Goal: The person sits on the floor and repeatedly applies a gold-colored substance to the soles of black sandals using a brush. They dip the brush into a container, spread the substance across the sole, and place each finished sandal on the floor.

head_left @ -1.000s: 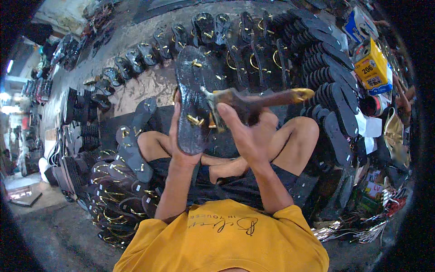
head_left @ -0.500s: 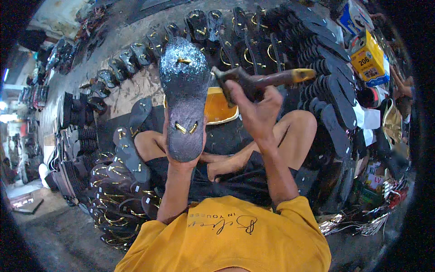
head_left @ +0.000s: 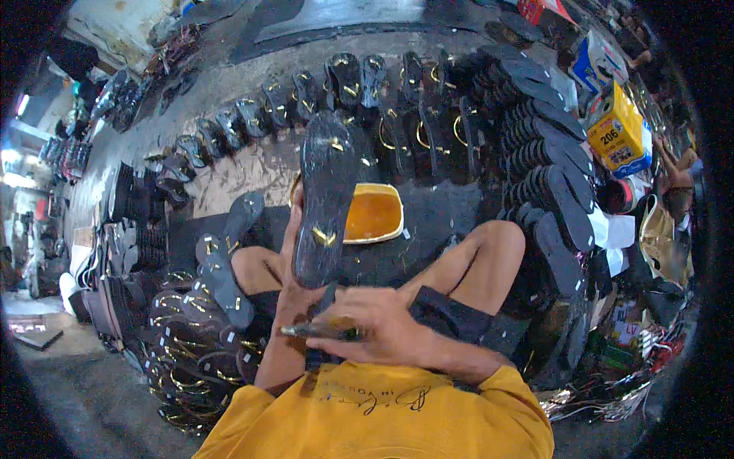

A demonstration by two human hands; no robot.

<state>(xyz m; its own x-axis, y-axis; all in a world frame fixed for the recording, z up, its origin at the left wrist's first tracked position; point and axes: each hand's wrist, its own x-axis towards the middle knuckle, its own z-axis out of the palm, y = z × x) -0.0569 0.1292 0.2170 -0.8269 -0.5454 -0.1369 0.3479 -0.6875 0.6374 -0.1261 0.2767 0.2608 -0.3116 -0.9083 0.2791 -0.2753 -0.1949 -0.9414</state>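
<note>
My left hand is wrapped round a dark sandal sole, held up lengthwise with its underside facing me. Gold strap ends poke through the sole near the heel, and another near the toe. Below the heel end, my right hand is closed around a dark-handled tool that looks like a glue brush; the fingers partly cover it and its head is blurred. Behind the sole sits a shallow tray of orange-yellow glue-like stuff, its left side partly hidden.
Finished-looking sandals stand in an arc ahead. Stacked soles line the right side, beside a yellow tin. A pile of gold-strapped sandals lies at my left, near more stacked soles.
My right hand has swung down and left with the tool, from beside the toe end to below the heel. The sole is lower and tilted, its shine changed. The view has shifted.
</note>
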